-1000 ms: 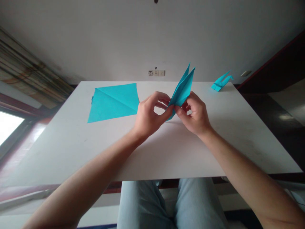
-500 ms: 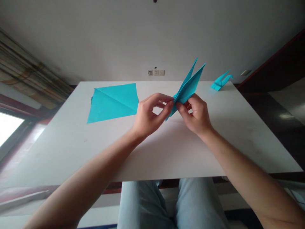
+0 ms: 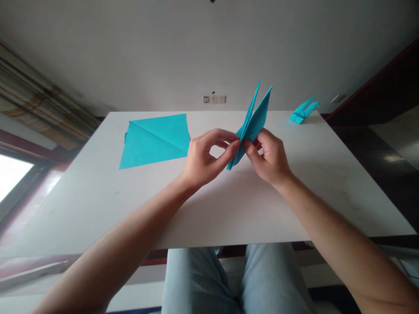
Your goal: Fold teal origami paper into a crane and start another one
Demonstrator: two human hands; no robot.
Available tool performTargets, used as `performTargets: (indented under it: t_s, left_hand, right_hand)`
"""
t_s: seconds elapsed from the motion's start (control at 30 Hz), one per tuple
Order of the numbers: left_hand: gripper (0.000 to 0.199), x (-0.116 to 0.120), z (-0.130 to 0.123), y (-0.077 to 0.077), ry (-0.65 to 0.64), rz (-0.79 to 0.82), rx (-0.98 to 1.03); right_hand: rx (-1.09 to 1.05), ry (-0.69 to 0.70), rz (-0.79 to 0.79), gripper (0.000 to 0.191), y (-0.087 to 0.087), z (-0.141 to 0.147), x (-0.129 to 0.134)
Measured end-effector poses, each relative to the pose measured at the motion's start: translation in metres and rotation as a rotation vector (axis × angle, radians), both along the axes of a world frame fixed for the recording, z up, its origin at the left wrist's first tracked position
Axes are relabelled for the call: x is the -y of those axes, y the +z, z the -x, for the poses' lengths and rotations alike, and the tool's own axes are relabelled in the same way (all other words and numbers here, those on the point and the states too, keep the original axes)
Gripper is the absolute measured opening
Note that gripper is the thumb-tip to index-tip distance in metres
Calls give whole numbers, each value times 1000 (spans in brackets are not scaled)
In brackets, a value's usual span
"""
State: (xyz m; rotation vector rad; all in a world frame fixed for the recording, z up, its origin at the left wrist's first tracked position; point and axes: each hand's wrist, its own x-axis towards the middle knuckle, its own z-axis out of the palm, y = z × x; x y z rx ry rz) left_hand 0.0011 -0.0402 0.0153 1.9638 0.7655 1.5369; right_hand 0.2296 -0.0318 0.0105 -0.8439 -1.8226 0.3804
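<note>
My left hand (image 3: pixel 206 159) and right hand (image 3: pixel 270 159) pinch the folded blue origami paper (image 3: pixel 251 126) in the air above the bench (image 3: pixel 314 192); its two points have just swung more upright. A creased blue sheet (image 3: pixel 153 141) lies flat to the left.

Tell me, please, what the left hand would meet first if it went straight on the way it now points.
The left hand would meet the folded blue paper first; it appears to be touching that paper, with the right hand just beyond it, though depth is hard to judge.
</note>
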Motion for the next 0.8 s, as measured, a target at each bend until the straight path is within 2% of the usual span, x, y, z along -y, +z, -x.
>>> performTargets:
  t_s: [0.2, 0.33, 0.5, 0.63, 0.8]
  left_hand:
    - [43, 0, 1, 1, 28, 30, -28]
    - [40, -2, 3, -2, 20, -1, -21]
    - [40, -9, 6, -6, 25, -76, -24]
    - [39, -12, 8, -9, 17, -145, -32]
    - [49, -16, 6, -20, 13, -110, 7]
  right_hand:
    - [23, 26, 27, 49, 1, -2, 0]
    - [16, 65, 32, 48, 1, -3, 0]
    - [-23, 147, 138, 49, 4, -5, 1]
    - [-25, 235, 135, 39, 3, -6, 2]
    - [-18, 279, 165, 39, 2, -6, 2]
